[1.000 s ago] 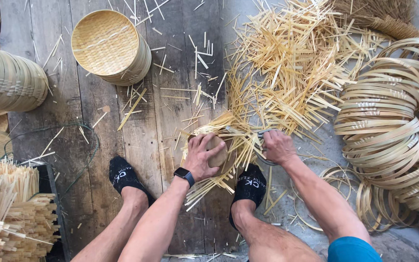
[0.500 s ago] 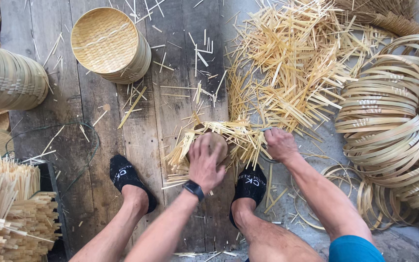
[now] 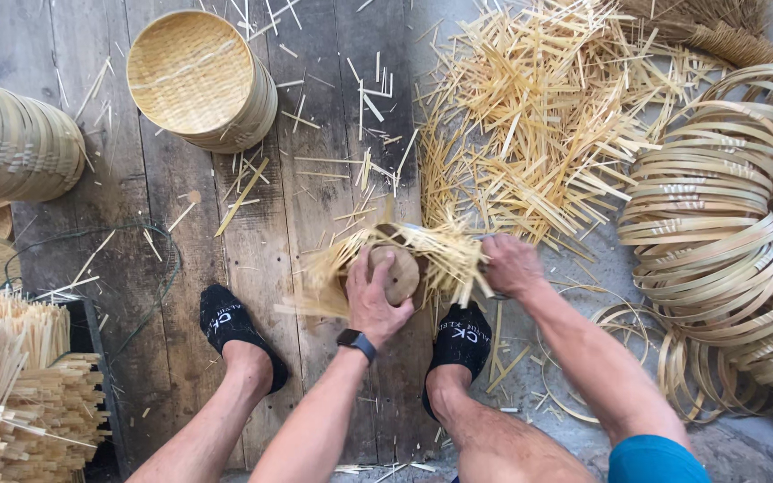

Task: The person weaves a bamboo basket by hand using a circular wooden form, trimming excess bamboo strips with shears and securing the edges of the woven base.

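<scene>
Left hand [image 3: 376, 300] lies on a bundle of bamboo strips [image 3: 404, 259] on the plank floor [image 3: 181, 268], fingers curled together around a round wooden block [image 3: 400, 273] at the bundle's middle. Right hand [image 3: 512, 266] grips the bundle's right end, fingers closed on it. The bundle's left end is motion-blurred. Loose strip pile [image 3: 530, 116] lies just beyond; hoops [image 3: 717, 224] are cut off at right.

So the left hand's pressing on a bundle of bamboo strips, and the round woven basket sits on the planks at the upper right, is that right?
Not quite. The head view shows the round woven basket at the upper left, not the upper right. The left hand does press on the bundle of bamboo strips.
</scene>
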